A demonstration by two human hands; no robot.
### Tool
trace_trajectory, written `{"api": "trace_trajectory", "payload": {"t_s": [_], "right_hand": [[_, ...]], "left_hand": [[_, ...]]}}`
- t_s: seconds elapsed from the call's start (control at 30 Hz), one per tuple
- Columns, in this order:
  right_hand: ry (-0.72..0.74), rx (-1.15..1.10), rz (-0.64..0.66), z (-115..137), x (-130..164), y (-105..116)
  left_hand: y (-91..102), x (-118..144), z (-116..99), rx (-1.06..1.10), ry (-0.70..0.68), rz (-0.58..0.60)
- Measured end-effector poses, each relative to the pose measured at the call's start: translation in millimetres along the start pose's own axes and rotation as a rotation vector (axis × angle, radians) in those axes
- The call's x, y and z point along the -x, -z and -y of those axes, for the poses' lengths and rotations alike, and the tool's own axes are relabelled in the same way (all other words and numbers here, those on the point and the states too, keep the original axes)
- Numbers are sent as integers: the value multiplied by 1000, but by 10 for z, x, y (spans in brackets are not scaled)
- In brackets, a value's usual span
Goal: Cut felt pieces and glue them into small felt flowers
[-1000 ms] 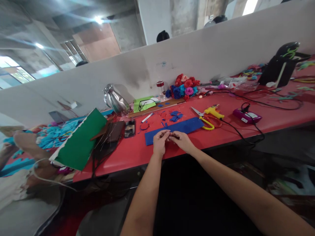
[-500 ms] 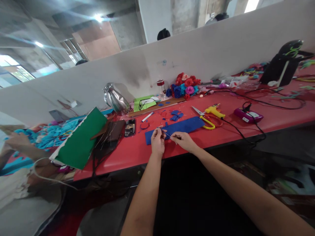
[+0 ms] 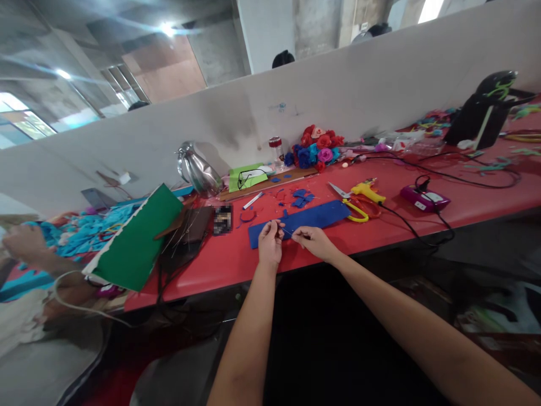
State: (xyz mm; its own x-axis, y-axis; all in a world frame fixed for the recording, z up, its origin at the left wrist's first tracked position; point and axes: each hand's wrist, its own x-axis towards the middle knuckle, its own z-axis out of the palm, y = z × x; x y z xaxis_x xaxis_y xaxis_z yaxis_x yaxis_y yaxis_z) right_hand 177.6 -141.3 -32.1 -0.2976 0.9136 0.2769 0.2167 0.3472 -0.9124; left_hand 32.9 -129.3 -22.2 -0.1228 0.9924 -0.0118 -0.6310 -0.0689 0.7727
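Hands pinched shut: left hand (image 3: pixel 270 241) and right hand (image 3: pixel 313 242) gripping thin wire (image 3: pixel 288 231) above blue foam strip (image 3: pixel 313 217).

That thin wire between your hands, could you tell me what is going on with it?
A person at a red table holds a thin wire stretched between both hands. The left hand pinches one end, the right hand the other, just above a blue foam strip. Yellow-handled scissors and a yellow glue gun lie to the right, paper flowers by the partition. Another person's hand works at far left.
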Motion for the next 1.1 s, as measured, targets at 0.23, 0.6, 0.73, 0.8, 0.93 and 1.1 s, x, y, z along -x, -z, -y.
{"api": "trace_trajectory", "payload": {"t_s": [0.23, 0.6, 0.73, 0.8, 0.93, 1.1], "right_hand": [[9, 7, 9, -7, -2, 2], [17, 2, 13, -18, -2, -5], [20, 6, 8, -10, 1, 0], [19, 3, 9, -8, 1, 0], [12, -1, 11, -20, -4, 0], [25, -5, 18, -47, -11, -4]], "left_hand": [[-10, 3, -7, -25, 19, -18], [5, -7, -9, 8, 24, -36], [-15, 12, -13, -37, 33, -14], [-21, 22, -20, -60, 42, 0], [-24, 28, -31, -46, 48, -3], [-16, 12, -28, -23, 51, -12]]}}
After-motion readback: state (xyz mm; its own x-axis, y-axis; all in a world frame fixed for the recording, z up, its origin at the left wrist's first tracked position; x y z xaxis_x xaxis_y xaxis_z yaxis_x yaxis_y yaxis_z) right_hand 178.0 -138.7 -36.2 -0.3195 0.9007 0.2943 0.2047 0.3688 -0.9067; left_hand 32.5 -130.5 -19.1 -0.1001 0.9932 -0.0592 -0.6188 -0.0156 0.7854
